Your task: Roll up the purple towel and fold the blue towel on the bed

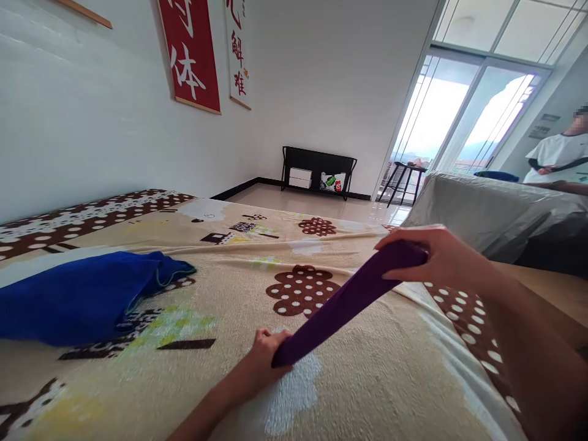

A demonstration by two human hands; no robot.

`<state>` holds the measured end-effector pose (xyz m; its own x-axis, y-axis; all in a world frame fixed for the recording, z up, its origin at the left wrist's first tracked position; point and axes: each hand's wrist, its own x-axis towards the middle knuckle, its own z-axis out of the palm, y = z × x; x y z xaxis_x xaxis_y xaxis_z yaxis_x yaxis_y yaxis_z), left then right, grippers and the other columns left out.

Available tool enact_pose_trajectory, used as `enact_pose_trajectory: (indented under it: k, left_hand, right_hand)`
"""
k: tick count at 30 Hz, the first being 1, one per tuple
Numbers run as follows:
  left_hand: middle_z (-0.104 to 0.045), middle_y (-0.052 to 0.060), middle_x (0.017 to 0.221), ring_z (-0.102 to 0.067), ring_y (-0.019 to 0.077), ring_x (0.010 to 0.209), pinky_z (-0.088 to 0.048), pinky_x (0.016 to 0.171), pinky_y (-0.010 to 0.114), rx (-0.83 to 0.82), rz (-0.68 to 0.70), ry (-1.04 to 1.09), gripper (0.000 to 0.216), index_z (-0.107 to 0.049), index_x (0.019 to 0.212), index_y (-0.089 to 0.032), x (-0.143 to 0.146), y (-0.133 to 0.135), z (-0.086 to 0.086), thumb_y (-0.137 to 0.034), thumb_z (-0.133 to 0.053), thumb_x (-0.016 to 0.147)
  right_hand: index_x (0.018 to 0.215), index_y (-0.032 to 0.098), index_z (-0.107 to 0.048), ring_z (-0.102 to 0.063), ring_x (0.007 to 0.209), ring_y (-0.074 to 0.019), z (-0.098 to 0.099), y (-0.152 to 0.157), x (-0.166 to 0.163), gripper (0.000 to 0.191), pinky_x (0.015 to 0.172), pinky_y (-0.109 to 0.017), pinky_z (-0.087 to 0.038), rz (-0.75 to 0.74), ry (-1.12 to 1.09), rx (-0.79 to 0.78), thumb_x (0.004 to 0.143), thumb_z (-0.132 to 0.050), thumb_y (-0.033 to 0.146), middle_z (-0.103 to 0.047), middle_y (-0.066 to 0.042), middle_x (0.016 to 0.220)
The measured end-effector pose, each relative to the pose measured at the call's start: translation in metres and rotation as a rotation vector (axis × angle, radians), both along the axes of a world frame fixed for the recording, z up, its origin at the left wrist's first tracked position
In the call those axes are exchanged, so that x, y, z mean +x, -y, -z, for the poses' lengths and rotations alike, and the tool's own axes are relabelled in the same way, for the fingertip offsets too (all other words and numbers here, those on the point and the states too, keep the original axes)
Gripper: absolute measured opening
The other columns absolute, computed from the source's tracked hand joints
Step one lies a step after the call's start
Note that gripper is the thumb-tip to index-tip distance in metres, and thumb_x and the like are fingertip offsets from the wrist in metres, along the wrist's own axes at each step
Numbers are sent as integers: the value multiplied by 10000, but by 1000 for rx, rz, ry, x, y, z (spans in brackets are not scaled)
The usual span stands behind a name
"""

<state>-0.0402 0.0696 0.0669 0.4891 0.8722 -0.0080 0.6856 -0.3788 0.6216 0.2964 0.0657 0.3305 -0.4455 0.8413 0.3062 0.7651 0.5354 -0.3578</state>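
A long, flat purple strip that looks like a folded cloth slants over the patterned blanket. My right hand grips its upper end, thumb below and fingers over the top. At the lower end, my left hand is closed on it, with most of its fingers hidden behind the cloth. To the left of my hands, a crumpled blue cloth with a pale stitched edge lies on the blanket.
Beyond the blanket's far edge, a low black rack holds a white box. A dark stool stands by the glass doors. On the right, a grey sheet covers something bulky, with a person behind it.
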Motion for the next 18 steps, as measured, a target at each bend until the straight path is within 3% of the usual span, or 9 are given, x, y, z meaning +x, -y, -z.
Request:
enact_pose_trajectory:
  k: [3,6,10,13,18]
  left_hand:
    - [-654,42,1065,-530,263,1078,-442,941,359,-114,52,62,484,-647,1160,-235,29,26,-10,-280,-754,691]
    - [-670,8,1042,-517,258,1092,-379,1024,406,-199,110,134,472,-663,1097,-247,53,43,-16,-276,-793,645]
    - [-699,-5,1004,-571,244,1025,-214,1125,492,-256,131,187,383,-670,925,-211,74,54,-10,-166,-803,568]
    - [-700,3,937,-606,236,958,-208,1117,508,-244,117,180,286,-655,829,-191,80,57,-4,-110,-744,569]
    - [-711,9,1008,-611,257,1032,-185,1137,519,-181,61,215,437,-663,1023,-237,78,52,3,-155,-746,602]
  right_hand:
    - [1018,268,-697,-701,727,-141,-36,16,-33,398,627,-241,-563,-90,-105,34,719,-796,513,-733,49,867]
    - [976,229,-702,-693,680,-127,-53,26,-61,388,564,-215,-534,-167,-127,85,734,-784,521,-725,52,807]
    - [987,216,-712,-656,625,-88,-59,32,-82,360,520,-184,-486,-259,-11,137,769,-766,498,-709,63,764]
    - [1009,233,-717,-626,610,-69,-60,35,-86,333,493,-174,-447,-302,135,162,796,-749,488,-706,69,766]
    - [1025,251,-713,-631,620,-68,-62,41,-80,349,502,-174,-464,-265,123,192,793,-753,508,-717,77,784]
